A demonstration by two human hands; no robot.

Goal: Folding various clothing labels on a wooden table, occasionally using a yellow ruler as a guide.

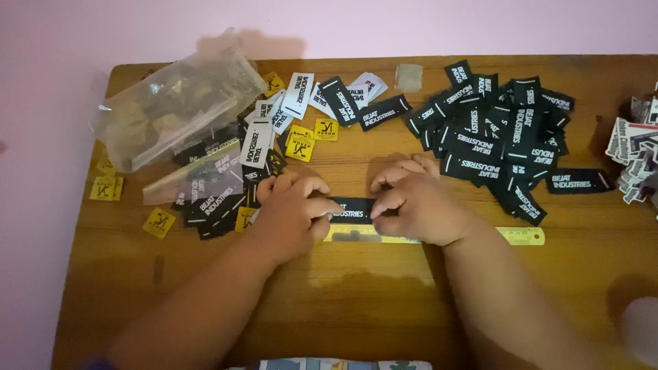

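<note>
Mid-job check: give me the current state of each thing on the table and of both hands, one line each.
left hand: pinching the black label's left end
right hand: pinching its right end
black label: stretched flat between the hands, above the ruler
yellow ruler: flat on the table, partly covered
black label pile: loose heap, untouched
plastic bag: lying on its side
wooden table: bearing everything
</note>
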